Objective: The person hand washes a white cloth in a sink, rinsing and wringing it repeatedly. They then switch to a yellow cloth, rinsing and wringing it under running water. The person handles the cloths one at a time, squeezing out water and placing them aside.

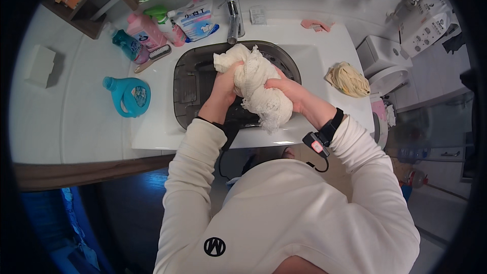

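A bunched cream cloth garment with lacy edging [253, 74] is held above a dark translucent plastic basin [186, 87]. My left hand [227, 83] grips its upper left part, and my right hand [287, 89] grips its lower right part. The garment looks twisted between them, with a lace end hanging over the near rim. The basin sits in the white sink [314, 61], and the garment hides much of its inside. Just beyond the garment stands a chrome faucet [234, 19].
On the left are a blue detergent jug [131, 95], a scrub brush [154, 58], a pink bottle [146, 30] and a refill pouch [196, 17]. A twisted yellowish cloth [348, 80] lies on the right counter, with a pink cloth [317, 25] behind. A toilet [388, 78] stands beyond.
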Tool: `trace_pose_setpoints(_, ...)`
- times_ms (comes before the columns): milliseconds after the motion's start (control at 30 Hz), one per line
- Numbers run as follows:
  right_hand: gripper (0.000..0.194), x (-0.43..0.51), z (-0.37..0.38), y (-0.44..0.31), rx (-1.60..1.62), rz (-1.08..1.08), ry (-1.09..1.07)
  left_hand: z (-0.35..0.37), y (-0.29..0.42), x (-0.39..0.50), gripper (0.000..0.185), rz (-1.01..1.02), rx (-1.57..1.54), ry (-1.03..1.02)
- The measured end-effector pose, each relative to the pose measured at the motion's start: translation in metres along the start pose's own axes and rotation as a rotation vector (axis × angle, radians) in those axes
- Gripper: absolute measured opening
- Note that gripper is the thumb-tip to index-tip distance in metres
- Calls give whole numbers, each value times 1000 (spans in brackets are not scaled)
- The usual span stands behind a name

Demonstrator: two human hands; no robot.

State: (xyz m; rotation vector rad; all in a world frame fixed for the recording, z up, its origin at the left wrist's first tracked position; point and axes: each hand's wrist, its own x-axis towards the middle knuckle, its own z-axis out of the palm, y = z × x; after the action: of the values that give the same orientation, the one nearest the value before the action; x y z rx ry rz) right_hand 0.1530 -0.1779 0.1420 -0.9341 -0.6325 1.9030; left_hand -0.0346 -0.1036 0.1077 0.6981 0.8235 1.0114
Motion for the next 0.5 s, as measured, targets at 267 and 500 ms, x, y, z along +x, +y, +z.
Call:
trace_pose_setpoints(267,86,12,11,-16,-588,-43,4,11,3,11,40,151,395,113)
trace_pose_setpoints(500,92,2,-1,-18,-194,86,8,7,-10,31,43,192,659,192)
